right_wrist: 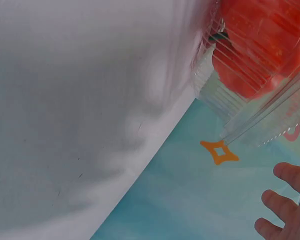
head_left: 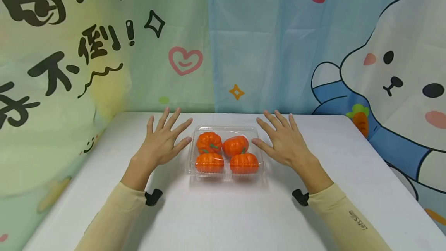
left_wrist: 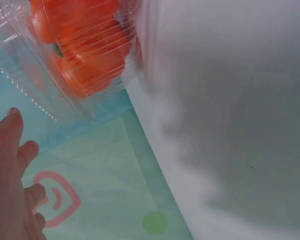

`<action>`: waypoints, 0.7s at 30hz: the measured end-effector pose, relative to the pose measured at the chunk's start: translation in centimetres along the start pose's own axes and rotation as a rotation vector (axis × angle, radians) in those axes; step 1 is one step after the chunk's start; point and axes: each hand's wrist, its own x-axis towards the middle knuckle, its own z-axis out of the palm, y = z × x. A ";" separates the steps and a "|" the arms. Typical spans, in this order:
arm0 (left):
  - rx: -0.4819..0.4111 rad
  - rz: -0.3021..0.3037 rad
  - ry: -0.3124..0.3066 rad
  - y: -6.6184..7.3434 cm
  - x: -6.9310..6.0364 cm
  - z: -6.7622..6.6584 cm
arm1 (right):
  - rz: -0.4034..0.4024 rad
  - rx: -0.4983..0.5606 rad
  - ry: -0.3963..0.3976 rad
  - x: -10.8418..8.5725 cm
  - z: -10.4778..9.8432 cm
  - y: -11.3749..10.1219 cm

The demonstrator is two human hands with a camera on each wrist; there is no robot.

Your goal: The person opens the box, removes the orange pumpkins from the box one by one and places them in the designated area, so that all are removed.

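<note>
A clear plastic clamshell box (head_left: 227, 174) stands on the white table, its lid looking closed. Inside sit several small orange pumpkins (head_left: 209, 143) with green stems, laid out in two rows. To the left of the box, my left hand (head_left: 161, 141) has its fingers spread, the thumb close to the box's side. My right hand (head_left: 284, 142) mirrors it on the right, its thumb tip at the box's edge in the head view. Both wrist views show the fingers apart from the box (left_wrist: 70, 107). Neither hand holds anything.
The white table (head_left: 223, 220) runs back to a hanging printed cloth (head_left: 251, 42) with hearts, lettering and a cartoon animal. Dark straps (head_left: 153, 197) sit at both wrists, beside long beige sleeves (head_left: 115, 216).
</note>
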 end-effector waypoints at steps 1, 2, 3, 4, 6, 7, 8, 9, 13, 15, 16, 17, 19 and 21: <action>-0.008 0.001 0.000 0.0 -0.1 0.0 | -0.004 0.000 0.002 0.0 0.0 -0.1; -0.009 0.002 0.002 0.0 -0.1 0.0 | -0.008 0.001 0.002 0.0 0.0 -0.2; -0.013 0.001 0.001 0.0 -0.2 0.1 | -0.012 -0.001 0.004 0.0 0.1 -0.3; -0.018 0.001 0.004 0.0 -0.3 0.1 | -0.017 -0.002 0.005 0.0 0.1 -0.4; -0.031 0.000 0.002 0.0 -0.5 0.2 | -0.023 0.000 0.007 0.0 0.1 -0.6; -0.039 0.000 0.003 0.0 -0.6 0.3 | -0.026 0.000 0.006 0.0 0.1 -0.7; -0.042 -0.003 0.002 0.0 -0.7 0.4 | -0.029 0.002 0.006 0.0 0.1 -0.8; -0.050 -0.006 -0.001 -0.1 -0.7 0.4 | -0.032 0.003 0.009 0.0 0.1 -0.9; -0.076 -0.008 0.005 -0.2 -1.0 0.7 | -0.043 -0.006 0.021 -0.1 0.1 -1.3; -0.090 -0.008 0.004 -0.2 -1.1 0.7 | -0.050 -0.008 0.026 -0.1 0.1 -1.5; -0.099 -0.007 0.004 -0.2 -1.2 0.8 | -0.054 -0.010 0.026 -0.1 0.1 -1.6; -0.107 -0.009 0.002 -0.2 -1.3 0.8 | -0.059 -0.008 0.025 -0.1 0.0 -1.7; -0.126 -0.009 -0.001 -0.2 -1.4 0.8 | -0.067 -0.008 0.024 0.0 0.0 -1.9; -0.140 -0.007 -0.001 -0.2 -1.6 0.8 | -0.078 -0.003 0.027 0.0 0.0 -2.1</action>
